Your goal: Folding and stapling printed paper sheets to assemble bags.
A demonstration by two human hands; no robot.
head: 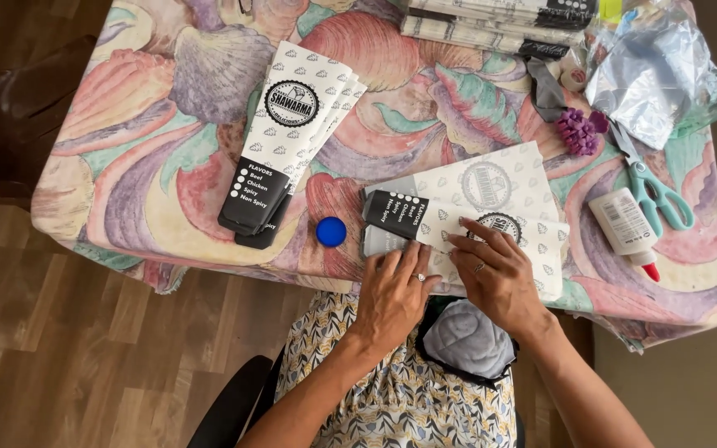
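Paper sleeve (491, 228) (printed, white and black) flat under my left hand (393, 292) and right hand (498, 274); both open, pressing, grasping nothing.

The scene is lit evenly by soft, diffuse daylight; only faint shadows are cast. Mild glare is seen on the crinkled plastic bag (653, 70). Focus is held sharply across the patterned tablecloth (151, 166), and slight wide-angle bending is noticed at the edges.

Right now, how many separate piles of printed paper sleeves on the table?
3: a fanned pile at left-centre, one under both hands at the near edge, a bundle at the far edge. Sheets per pile can't be counted.
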